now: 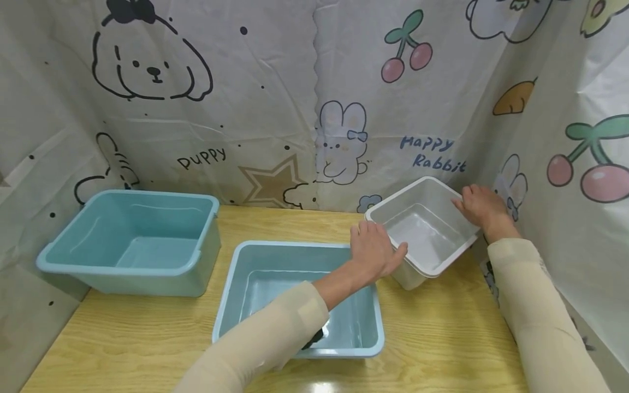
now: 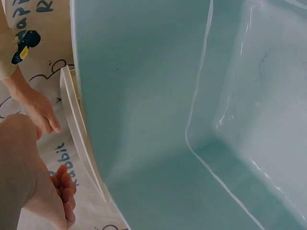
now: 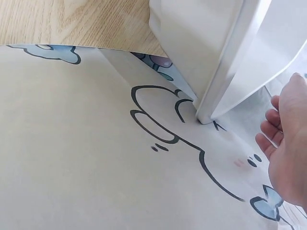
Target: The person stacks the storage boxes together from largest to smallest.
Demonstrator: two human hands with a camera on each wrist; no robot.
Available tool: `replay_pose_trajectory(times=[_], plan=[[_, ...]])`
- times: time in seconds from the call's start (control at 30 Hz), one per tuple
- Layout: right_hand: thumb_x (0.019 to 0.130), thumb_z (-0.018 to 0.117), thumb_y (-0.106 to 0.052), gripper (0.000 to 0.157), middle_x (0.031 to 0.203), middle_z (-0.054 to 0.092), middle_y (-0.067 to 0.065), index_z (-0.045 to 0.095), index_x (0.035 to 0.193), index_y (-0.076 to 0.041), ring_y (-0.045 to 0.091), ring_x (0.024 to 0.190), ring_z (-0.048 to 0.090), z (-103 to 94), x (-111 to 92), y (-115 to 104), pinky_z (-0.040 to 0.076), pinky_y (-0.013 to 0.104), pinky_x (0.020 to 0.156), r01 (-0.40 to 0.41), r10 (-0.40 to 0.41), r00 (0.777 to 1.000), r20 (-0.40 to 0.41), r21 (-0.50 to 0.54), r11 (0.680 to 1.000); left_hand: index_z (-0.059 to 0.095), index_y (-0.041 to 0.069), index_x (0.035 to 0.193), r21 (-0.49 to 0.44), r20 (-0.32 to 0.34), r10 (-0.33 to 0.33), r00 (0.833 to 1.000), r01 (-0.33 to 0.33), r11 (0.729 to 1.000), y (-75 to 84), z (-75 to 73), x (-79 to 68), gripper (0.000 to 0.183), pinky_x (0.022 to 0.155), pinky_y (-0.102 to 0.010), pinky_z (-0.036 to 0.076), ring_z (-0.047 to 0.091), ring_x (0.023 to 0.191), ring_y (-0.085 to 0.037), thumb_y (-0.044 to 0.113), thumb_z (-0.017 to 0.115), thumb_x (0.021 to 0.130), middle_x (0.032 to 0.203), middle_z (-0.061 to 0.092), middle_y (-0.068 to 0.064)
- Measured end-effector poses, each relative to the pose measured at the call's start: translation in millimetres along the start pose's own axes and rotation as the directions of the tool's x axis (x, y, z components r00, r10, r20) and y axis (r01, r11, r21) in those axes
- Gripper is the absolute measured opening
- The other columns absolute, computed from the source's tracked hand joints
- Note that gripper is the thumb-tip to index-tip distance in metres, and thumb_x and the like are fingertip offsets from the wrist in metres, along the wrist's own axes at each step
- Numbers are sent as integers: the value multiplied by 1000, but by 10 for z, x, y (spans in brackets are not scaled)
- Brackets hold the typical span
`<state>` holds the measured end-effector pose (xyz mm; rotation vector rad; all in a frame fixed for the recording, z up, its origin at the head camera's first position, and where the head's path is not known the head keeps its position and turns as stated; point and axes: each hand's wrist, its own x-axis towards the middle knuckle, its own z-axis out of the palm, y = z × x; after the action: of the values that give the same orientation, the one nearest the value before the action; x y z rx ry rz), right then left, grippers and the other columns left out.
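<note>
A white rectangular bin (image 1: 417,226) stands at the back right, turned at an angle beside the curtain. My left hand (image 1: 371,250) is at its left rim, thumb spread outward. In the left wrist view the left hand's fingers (image 2: 67,194) bend loosely, and nothing shows between them. At the bin's right rim is my right hand (image 1: 482,208). The right wrist view shows that hand's fingers (image 3: 273,122) loosely bent beside the white bin (image 3: 199,43), holding nothing visible. Under my left forearm sits a light blue bin (image 1: 300,246), partly hidden by the sleeve.
Another light blue bin (image 1: 206,262) stands at the left. All three bins rest on a wood-grain table (image 1: 432,338). A printed curtain (image 1: 275,109) encloses the back and sides. A small black object (image 1: 314,338) shows beneath my left sleeve.
</note>
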<state>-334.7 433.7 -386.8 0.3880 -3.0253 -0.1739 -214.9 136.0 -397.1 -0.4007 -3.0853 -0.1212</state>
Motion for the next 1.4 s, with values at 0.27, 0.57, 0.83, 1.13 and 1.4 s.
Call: replay_pose_trajectory(times=[0.27,0.57,0.83,1.13,1.4], plan=[[103,54,-22,36,86,50,26,47,100,13,39,77,52,40,35,43,48,52,68,-47,47,999,-8,-63,997,58,6,110,28,25,-13,1000,12,1000,-16,44,46,75,80,-34,33,43,93,-19,71,21,96,101,54,-5],[103,55,-20,39,92,49,29,45,104,17,40,85,52,71,93,41,50,52,80,9,11,996,89,-221,975,57,9,110,92,46,-6,999,2,996,-27,93,82,75,78,-33,33,41,91,-18,71,19,96,98,53,-4],[104,54,-20,40,93,49,30,46,106,19,42,90,53,69,91,39,49,53,84,32,13,989,147,-298,954,57,9,103,110,42,1,999,-6,994,-10,138,117,73,76,-33,30,40,87,-19,71,18,96,94,52,-3],[104,52,-20,38,94,52,29,49,104,19,43,93,54,160,117,35,48,53,85,-5,43,988,151,-244,970,58,10,103,110,51,1,999,-7,994,-2,199,155,74,75,-33,30,39,85,-19,72,19,96,92,50,-3],[103,55,-20,40,86,50,27,49,100,20,40,83,55,242,122,90,49,51,76,24,22,989,149,-299,954,60,8,104,108,64,-27,998,20,994,35,223,176,80,74,-33,31,41,84,-18,74,16,95,91,51,-3]])
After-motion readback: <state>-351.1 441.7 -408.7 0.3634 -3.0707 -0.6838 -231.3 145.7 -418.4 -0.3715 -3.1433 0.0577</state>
